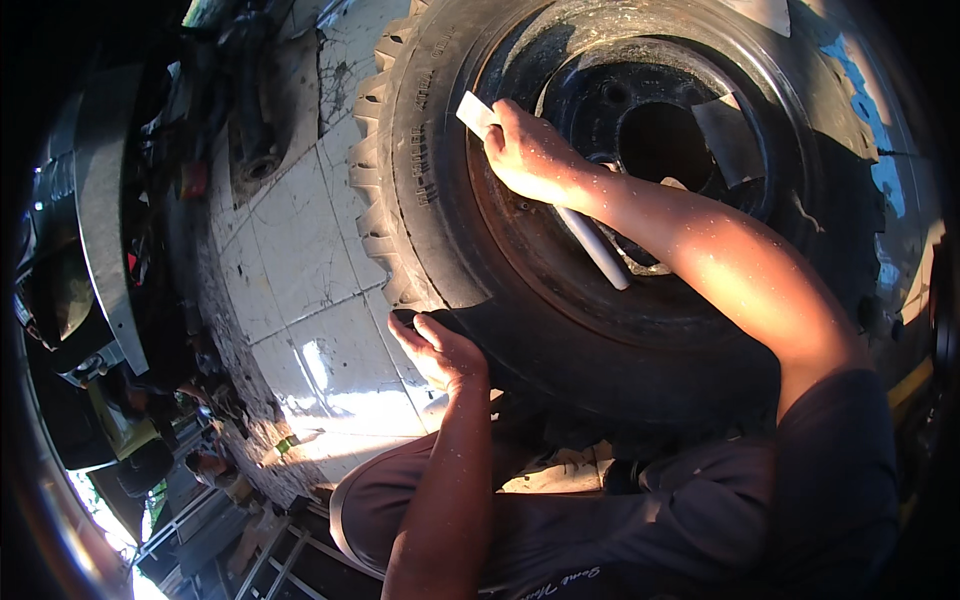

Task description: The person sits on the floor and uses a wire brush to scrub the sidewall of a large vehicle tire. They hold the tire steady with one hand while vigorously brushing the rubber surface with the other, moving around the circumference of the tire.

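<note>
A large black tyre [420,200] with a chunky tread lies on its side around a dark metal wheel rim [640,60]. My right hand [535,155] is closed around a pale bar [597,252] over the left part of the rim. One end of the bar is flat and wide and sticks out past my knuckles. Its round shaft slants down toward the rim's centre. My left hand [445,358] grips the tyre's tread edge at the lower left, its fingers curled against a shaded lug. A grey flat piece [728,140] leans beside the rim's centre hole.
Cracked pale floor tiles [290,270] lie left of the tyre, with a bright sunlit patch. Dark metal parts [255,165] sit on the floor farther left, beside a long metal strip [105,250]. My bent knee [375,500] is close to the tyre's near side.
</note>
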Available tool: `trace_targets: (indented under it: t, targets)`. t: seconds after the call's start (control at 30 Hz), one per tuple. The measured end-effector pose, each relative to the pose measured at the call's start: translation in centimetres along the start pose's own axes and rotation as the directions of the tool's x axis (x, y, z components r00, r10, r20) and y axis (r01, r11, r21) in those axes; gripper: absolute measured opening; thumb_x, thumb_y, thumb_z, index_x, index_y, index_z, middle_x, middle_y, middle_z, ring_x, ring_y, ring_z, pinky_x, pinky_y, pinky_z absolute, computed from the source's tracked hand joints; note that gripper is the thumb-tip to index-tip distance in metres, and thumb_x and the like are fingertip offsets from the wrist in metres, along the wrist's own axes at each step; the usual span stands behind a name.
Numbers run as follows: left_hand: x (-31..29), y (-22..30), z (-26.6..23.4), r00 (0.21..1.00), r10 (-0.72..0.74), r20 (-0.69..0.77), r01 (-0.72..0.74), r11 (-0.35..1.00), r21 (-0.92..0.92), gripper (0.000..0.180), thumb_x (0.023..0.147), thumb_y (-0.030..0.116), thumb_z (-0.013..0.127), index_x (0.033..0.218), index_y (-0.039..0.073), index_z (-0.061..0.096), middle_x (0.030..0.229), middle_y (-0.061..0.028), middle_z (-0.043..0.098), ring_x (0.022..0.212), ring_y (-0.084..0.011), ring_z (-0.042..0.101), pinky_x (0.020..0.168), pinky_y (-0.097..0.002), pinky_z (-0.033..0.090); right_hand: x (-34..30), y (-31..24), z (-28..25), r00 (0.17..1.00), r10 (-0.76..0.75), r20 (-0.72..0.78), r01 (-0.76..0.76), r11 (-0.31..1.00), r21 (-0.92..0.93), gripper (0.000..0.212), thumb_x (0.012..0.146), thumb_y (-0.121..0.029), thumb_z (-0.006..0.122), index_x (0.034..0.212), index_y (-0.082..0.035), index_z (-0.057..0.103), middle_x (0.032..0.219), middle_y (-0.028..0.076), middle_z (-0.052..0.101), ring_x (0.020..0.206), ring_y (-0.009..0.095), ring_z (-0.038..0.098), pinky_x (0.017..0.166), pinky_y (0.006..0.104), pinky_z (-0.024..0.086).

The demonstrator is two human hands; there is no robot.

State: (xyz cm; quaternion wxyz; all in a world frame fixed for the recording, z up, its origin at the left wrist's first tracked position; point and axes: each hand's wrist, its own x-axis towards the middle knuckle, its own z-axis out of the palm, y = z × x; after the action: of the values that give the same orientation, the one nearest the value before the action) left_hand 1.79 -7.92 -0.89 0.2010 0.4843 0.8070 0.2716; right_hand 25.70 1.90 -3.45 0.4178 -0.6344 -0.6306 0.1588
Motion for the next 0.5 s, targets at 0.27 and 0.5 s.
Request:
trace_targets:
  t: [0.27,0.5]
  targets:
    - [0.2,-0.7,0.2,0.998,0.054,-0.015,-0.054,0.999,-0.004,0.063,0.101,0.039,0.038,0.151,0.001,0.030,0.152,-0.0236,0.037,0.139,-0.0391,0.037,0.115,-0.0411,0.027,-1.7,-2.7,1.5,0.997,0.082,0.005,-0.082,0.996,0.030,0.017,0.098,-0.017,0.048,0.101,0.000,0.043,0.076,0.020,0.056,0.063,0.035,0.062,0.058,0.0438,0.049]
    - [-0.2,-0.3,0.1,0.998,0.051,-0.035,-0.049,0.998,0.035,0.062,0.102,0.040,0.037,0.150,0.003,0.031,0.151,-0.0237,0.039,0.138,-0.0400,0.039,0.114,-0.0425,0.029,-3.2,0.7,1.9,0.961,-0.181,0.209,0.273,0.736,-0.620,0.018,0.074,-0.019,0.065,0.075,-0.003,0.058,0.063,0.004,0.049,0.060,0.018,0.048,0.053,0.0308,0.042]
